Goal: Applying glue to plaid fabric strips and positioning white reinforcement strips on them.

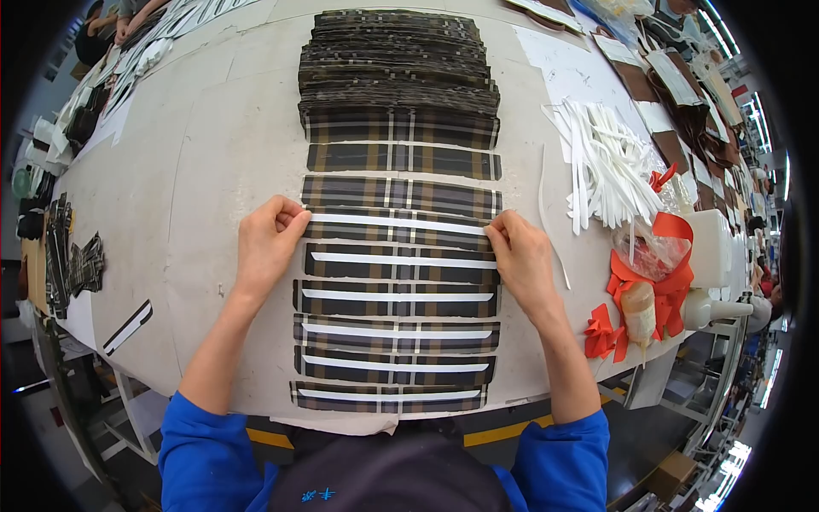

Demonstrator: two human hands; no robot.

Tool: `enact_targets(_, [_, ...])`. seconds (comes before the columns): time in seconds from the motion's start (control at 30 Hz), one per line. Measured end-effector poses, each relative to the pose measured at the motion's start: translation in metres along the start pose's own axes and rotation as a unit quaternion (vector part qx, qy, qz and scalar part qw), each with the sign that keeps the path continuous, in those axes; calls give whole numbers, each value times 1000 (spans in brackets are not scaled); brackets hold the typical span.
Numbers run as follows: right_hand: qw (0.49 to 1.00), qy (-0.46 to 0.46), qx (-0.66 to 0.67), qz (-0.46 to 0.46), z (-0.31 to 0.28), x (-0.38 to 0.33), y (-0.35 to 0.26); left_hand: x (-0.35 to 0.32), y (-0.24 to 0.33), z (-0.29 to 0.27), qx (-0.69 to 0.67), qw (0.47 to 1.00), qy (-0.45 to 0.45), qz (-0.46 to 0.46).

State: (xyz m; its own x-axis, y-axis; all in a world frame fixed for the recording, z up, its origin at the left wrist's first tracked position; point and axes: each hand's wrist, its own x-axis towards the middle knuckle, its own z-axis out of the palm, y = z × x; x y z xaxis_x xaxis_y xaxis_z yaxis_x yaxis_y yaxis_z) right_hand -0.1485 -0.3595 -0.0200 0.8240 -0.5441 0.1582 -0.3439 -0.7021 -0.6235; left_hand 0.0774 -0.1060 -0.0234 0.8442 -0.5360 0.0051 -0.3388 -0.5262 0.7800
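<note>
A narrow white strip (367, 220) lies stretched across a dark plaid fabric piece (358, 235). My left hand (266, 246) pinches the strip's left end, and my right hand (522, 256) pinches its right end at the piece's other edge. Nearer to me, several plaid pieces lie in a column, each bearing a white strip (397, 298) along its length. Beyond my hands are two plaid pieces without strips, the closer one (358, 191) and the farther one (350, 160). Behind them stands a long, overlapping stack of plaid pieces (392, 64).
Loose white strips (601, 162) are heaped at the right. Near them are red fabric scraps (674, 290), a brush-like tool (638, 311) and a white plastic container (710, 247). One plaid piece with a strip (128, 328) lies at the left edge. Another person's hand (122, 30) shows far left.
</note>
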Motion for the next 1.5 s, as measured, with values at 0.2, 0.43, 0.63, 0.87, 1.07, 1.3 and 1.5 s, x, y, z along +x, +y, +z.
enact_targets(0.2, [999,-3,-36,-21,1,-2,3,0,1,1,16,1000,-9,10])
enact_targets(0.43, [979,16,-204,4,-12,1,-14,1,-6,1,28,999,16,27])
enact_targets(0.63, [960,21,-83,-265,18,1,-44,-1,-10,2,26,999,11,45])
enact_targets(0.87, [946,3,-138,-293,46,-2,-44,-9,-3,0,107,972,147,153])
enact_targets(1.07, [944,2,-146,-296,47,-2,-50,-36,37,50,192,885,-12,424])
enact_targets(1.3, [956,0,-104,-275,45,-3,-46,-45,10,34,205,898,1,390])
enact_targets(1.5, [957,2,-85,-276,44,-3,-43,-45,-8,13,205,910,26,360])
